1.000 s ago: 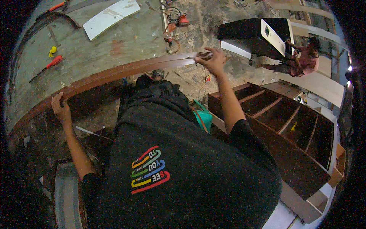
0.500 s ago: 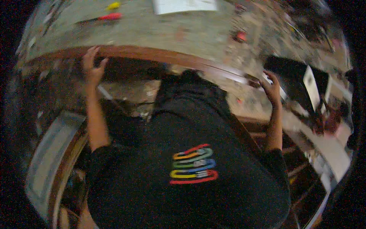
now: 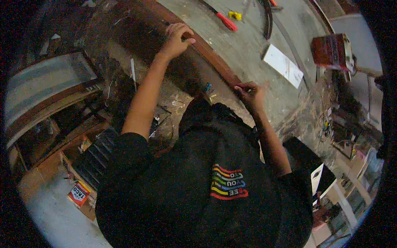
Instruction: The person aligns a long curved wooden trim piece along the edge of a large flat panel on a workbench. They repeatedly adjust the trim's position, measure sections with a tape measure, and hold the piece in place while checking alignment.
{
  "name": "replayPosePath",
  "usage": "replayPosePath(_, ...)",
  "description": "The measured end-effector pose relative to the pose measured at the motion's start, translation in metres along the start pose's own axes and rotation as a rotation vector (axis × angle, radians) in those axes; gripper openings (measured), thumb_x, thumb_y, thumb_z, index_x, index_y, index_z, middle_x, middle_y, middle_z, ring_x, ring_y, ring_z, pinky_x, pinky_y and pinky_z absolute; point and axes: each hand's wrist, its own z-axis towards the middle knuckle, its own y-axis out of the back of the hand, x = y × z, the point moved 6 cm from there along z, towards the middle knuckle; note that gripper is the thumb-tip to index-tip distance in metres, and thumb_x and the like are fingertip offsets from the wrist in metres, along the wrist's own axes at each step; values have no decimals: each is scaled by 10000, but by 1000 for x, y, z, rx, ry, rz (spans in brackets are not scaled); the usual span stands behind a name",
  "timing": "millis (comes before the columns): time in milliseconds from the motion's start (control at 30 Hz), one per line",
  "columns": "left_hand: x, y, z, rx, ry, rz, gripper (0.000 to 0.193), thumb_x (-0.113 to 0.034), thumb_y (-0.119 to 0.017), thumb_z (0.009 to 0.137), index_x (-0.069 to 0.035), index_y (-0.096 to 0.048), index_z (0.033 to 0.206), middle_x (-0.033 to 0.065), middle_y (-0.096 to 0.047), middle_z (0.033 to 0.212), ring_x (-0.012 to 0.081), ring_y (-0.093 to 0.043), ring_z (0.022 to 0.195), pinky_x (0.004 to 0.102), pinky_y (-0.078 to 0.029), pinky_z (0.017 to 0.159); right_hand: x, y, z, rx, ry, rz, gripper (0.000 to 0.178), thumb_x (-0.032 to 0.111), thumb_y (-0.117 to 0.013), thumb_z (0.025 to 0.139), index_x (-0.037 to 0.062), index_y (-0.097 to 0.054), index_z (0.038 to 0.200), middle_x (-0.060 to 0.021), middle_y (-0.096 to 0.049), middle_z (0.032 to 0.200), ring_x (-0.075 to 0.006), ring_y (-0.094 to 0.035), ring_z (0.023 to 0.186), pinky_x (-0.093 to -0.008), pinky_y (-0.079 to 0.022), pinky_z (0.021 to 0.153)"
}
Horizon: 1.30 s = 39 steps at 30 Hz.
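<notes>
I see the left hand [image 3: 177, 38] curled over the reddish-brown edge strip [image 3: 215, 62] of the worktable [image 3: 252, 53] — the right hand [image 3: 249, 91] pinches it further along; strip seated, hands pressing.

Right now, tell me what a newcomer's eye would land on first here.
Both hands grip the brown wooden edge strip of a grey workbench: the left hand at upper centre, the right hand further along it. Past them on the bench lie a red-handled tool and a white sheet.
</notes>
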Motion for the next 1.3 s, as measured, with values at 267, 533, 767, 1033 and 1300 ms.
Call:
replayPosePath(267,15,-2,-28,-293,300,-252,999,-409,-910,714,-101,-361,1488,228,-269,1607,402,-235,1514,532,-222,1239,75,-55,69,14,53,49,249,204,-901,795,14,-799,920,-99,-768,845,-159,-698,749,-314,-553,713)
replayPosePath(533,20,-31,-48,-491,471,-762,1204,-415,-876,789,-81,-97,1645,212,-175,1685,399,-197,1551,509,-178,1264,100,-77,97,24,-44,114,308,246,-916,772,3,-782,906,-122,-769,866,-197,-719,778,-337,-566,742)
replayPosePath(767,34,-37,-56,-554,579,-615,909,-289,-827,846,-59,-325,1569,170,-419,1554,323,-399,1439,458,-316,1200,141,-99,129,22,-41,-40,256,195,-891,800,-7,-799,927,-139,-779,887,-176,-715,802,-326,-553,744)
replayPosePath(1033,115,2,-19,-607,1063,-1139,299,-234,-683,1003,-38,-597,1212,33,-655,1047,157,-633,924,320,-544,784,210,-130,173,29,-55,-6,291,223,-905,780,-3,-804,933,-129,-781,865,-178,-715,774,-344,-558,746)
replayPosePath(1300,210,74,21,-453,1220,-1036,376,-276,-746,950,-66,-534,1178,35,-661,1009,164,-652,835,326,-586,655,231,-172,220,11,-69,93,295,227,-915,766,-8,-796,899,-99,-766,835,-162,-703,763,-327,-552,710)
